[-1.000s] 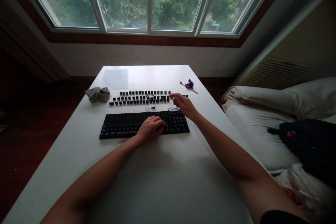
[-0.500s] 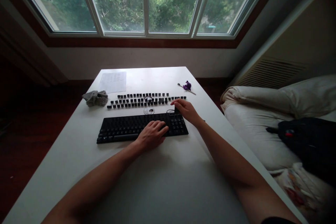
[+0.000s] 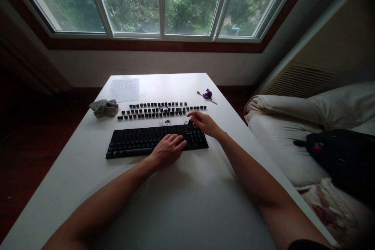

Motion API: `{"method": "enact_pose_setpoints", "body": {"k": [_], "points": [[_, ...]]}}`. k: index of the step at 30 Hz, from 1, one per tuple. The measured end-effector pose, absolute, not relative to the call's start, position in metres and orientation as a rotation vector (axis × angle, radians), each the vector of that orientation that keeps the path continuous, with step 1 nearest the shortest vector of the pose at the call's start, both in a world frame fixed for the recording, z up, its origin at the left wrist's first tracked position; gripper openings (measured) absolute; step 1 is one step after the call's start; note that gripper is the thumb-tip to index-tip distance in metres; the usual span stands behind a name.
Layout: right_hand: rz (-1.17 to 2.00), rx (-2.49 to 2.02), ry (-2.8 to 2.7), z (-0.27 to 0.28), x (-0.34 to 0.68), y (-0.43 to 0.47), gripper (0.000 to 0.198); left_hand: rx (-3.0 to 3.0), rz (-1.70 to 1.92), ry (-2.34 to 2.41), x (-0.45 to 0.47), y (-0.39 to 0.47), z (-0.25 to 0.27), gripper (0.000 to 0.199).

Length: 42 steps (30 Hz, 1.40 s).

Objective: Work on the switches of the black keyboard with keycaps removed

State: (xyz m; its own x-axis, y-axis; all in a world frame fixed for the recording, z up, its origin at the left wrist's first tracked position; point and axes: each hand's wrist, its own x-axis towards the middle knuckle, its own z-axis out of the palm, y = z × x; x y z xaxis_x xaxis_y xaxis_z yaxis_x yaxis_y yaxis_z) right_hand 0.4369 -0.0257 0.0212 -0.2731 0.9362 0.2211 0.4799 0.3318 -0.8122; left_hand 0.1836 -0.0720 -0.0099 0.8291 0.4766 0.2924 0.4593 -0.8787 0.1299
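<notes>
Right hand (image 3: 206,124) drawn back from keycaps (image 3: 150,115), half-curled; left hand (image 3: 167,149) palm-down on keyboard (image 3: 143,138); grips unclear

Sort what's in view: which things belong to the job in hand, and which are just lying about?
Likely in the job: keyboard; loose keycaps in rows beyond it.

Apparently lying about, untouched: gray cloth; paper sheet; purple bundle; black bag.

window (image 3: 162,8), green trees (image 3: 190,8) beyond | pale cushioned seat (image 3: 272,136), right | dark cloth-like item (image 3: 345,164) on seat | slatted vent (image 3: 301,80)

Matt plastic keyboard (image 3: 143,139), smooth table (image 3: 175,199)
</notes>
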Motion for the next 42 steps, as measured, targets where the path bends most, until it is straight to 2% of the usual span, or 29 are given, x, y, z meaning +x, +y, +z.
{"method": "enact_pose_setpoints", "body": {"k": [8,23,31,37,42], "points": [[0.721,-1.273,-1.896,0.026,0.436,-0.026,0.03,2.937,0.495,0.754,0.184,-0.072,-0.011,0.042],[0.811,-1.231,-2.12,0.034,0.43,-0.033,0.024,2.972,0.467,0.768,0.183,-0.071,-0.011,0.042],[0.741,-1.106,-2.296,0.046,0.438,-0.043,0.009,3.012,0.429,0.781,0.183,-0.072,-0.009,0.042],[0.522,-0.96,-2.233,0.044,0.43,-0.044,0.028,2.999,0.435,0.793,0.183,-0.072,-0.009,0.043],[0.928,-0.862,-2.06,0.045,0.42,-0.051,0.037,2.994,0.445,0.787,0.183,-0.07,-0.011,0.043]]}}
